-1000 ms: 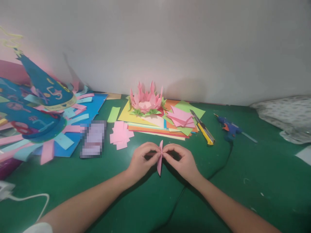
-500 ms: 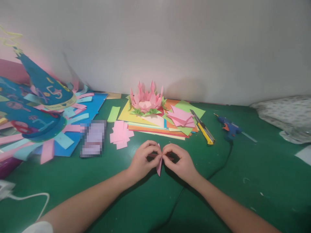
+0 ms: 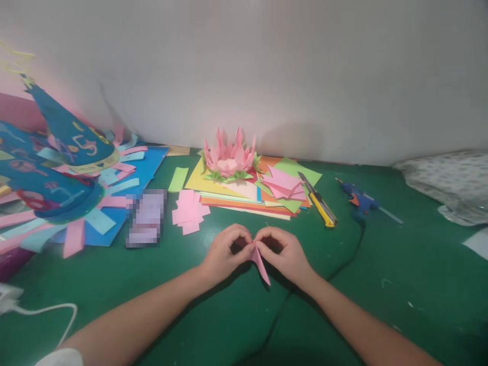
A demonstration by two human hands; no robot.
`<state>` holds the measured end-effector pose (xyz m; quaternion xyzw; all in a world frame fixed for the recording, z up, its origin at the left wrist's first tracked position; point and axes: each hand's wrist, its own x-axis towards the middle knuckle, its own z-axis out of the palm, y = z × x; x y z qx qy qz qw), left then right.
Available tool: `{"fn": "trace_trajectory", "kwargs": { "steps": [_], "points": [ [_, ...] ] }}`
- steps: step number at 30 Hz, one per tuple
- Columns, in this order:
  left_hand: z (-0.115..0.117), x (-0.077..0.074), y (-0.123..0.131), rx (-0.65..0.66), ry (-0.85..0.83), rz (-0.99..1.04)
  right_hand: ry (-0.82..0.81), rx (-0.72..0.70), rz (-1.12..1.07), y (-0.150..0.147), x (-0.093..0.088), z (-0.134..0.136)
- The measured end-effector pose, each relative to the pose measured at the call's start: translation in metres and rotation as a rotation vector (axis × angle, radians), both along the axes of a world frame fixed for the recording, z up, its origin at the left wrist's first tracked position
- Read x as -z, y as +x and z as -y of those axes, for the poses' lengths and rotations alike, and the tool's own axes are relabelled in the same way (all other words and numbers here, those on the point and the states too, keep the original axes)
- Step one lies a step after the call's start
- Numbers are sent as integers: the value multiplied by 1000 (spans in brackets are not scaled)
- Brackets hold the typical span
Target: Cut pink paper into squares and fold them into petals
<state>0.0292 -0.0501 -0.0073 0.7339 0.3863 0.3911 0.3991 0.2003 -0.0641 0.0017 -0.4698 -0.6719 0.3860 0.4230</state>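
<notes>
A small folded pink paper point(image 3: 262, 267) is pinched at its upper end between the fingertips of both hands, low over the green table. My left hand point(image 3: 229, 249) grips it from the left with thumb and forefinger. From the right, my right hand point(image 3: 284, 253) pinches the same spot, so the two sets of fingertips nearly meet. The paper's pointed end hangs down toward me and slants right; the fingers hide its upper part. Behind the hands stands a pink paper lotus point(image 3: 229, 157) with green leaves, resting on a stack of coloured paper point(image 3: 244, 204).
Small pink paper pieces point(image 3: 188, 211) and a blurred-out flat object point(image 3: 147, 218) lie left. Pink sheets point(image 3: 284, 183), a yellow utility knife point(image 3: 322, 206) and a blue glue gun point(image 3: 360, 199) lie right; its black cord point(image 3: 280, 312) runs beneath my right arm. Blue decorated cone hats point(image 3: 72, 127) stand far left.
The pink paper's lower point has swung to the right and shows longer below the fingers. Its side parts no longer show between the fingers. Both hands have shifted only slightly.
</notes>
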Motion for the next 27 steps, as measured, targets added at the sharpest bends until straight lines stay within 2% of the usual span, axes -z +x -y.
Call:
{"fn": "trace_trajectory", "kwargs": {
  "steps": [5,10,16,22,27],
  "points": [
    [1,3,0,-18,-79,-30,-56,-7,1,-1,1,-1],
    [-1,5,0,22,-146,-75,-48,-15,-11,-1,3,0],
    [-3,2,-1,67,-224,-22,-61,-38,-24,1,1,-1],
    [-2,2,0,50,-222,-5,-162,-83,-76,3,-1,-3],
    [-2,0,0,42,-230,4,-169,-60,-38,3,-2,-4]
  ]
}}
